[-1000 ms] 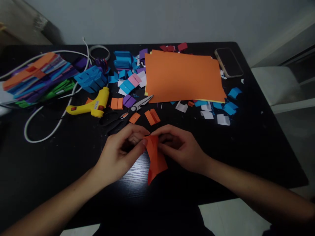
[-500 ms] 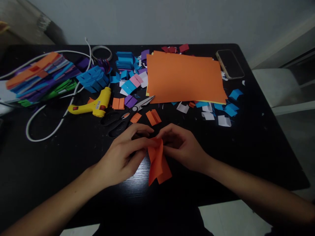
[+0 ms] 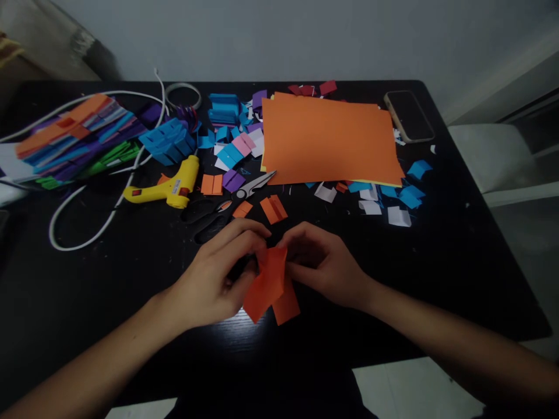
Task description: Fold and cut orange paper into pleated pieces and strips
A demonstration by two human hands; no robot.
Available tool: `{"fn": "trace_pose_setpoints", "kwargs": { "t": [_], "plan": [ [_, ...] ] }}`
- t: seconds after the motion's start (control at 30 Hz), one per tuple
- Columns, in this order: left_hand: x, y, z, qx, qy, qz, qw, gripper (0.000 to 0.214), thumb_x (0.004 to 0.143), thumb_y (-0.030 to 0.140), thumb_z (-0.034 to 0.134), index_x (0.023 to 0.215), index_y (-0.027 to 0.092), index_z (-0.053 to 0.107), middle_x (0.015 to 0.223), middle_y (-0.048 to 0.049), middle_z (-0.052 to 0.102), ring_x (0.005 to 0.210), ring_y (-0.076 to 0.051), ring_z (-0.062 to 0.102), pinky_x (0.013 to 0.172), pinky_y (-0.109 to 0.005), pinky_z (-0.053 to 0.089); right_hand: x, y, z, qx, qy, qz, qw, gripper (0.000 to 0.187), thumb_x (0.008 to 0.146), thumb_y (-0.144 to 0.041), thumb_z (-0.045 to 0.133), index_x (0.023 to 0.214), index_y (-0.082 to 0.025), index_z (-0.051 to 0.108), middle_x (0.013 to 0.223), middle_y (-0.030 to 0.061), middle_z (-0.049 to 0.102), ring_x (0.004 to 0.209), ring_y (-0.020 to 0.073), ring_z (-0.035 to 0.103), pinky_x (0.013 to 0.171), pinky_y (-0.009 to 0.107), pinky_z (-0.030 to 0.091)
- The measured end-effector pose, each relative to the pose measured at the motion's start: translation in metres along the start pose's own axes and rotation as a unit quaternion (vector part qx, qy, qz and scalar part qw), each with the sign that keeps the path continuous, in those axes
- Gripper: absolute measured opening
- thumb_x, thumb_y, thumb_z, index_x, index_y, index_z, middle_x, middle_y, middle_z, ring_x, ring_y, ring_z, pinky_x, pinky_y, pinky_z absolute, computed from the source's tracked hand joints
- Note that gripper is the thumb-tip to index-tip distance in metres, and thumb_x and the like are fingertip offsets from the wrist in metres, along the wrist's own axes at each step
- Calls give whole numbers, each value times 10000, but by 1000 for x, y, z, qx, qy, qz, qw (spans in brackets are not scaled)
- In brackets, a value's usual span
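Head view: left hand (image 3: 213,279) and right hand (image 3: 325,265) both pinch the top of an orange paper (image 3: 271,285) just above the tabletop (image 3: 109,279), near the scissors (image 3: 222,212). A clean fold likely needs aligned edges and a firm crease.

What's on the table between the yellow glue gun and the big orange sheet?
Head view: a folded orange piece, a purple piece and the scissors.

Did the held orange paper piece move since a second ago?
Yes. The orange paper piece swung its lower flap left, judged against the scissors, toward the left hand.
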State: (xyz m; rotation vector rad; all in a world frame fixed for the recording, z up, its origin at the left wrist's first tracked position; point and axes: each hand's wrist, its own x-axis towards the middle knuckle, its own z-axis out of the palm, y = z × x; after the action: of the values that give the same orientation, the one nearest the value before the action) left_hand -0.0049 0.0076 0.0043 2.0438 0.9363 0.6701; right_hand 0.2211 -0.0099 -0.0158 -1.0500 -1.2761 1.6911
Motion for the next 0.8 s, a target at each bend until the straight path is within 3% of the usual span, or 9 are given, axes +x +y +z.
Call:
{"fn": "trace_pose_setpoints", "kwargs": {
  "t": [0.27, 0.4, 0.6, 0.8],
  "plan": [
    [2, 0, -4, 11, -40, -3, 999, 257, 814, 142, 670, 1031, 243, 578, 1020, -59, 699, 866, -209, 682, 724, -322, 567, -2, 0, 0, -25, 3, -11, 1000, 249, 816, -201, 832, 988, -222, 654, 956, 10, 738, 836, 143, 743, 788, 288, 632],
    [2, -1, -4, 25, -20, 15, 999, 189, 834, 135, 671, 984, 230, 607, 862, -9, 691, 730, -158, 666, 637, -259, 534, -3, 0, -1, -43, -1, -27, 999, 253, 810, -189, 837, 983, -216, 655, 933, 9, 745, 837, 146, 749, 783, 283, 627],
    [0, -1, -4, 23, 0, 53, 998, 124, 888, 147, 697, 952, 204, 608, 849, -10, 715, 712, -129, 679, 634, -218, 543, -3, -1, -1, -104, -9, -66, 992, 189, 830, -182, 793, 952, -218, 653, 894, 17, 738, 782, 151, 723, 678, 267, 598],
    [-2, -2, -2, -5, 19, 33, 999, 66, 898, 193, 744, 922, 209, 684, 805, 4, 739, 654, -121, 684, 578, -209, 520, -5, -1, -2, -100, -15, -90, 991, 156, 845, -147, 768, 947, -202, 663, 891, 24, 735, 782, 151, 713, 667, 262, 583]
  ]
}}
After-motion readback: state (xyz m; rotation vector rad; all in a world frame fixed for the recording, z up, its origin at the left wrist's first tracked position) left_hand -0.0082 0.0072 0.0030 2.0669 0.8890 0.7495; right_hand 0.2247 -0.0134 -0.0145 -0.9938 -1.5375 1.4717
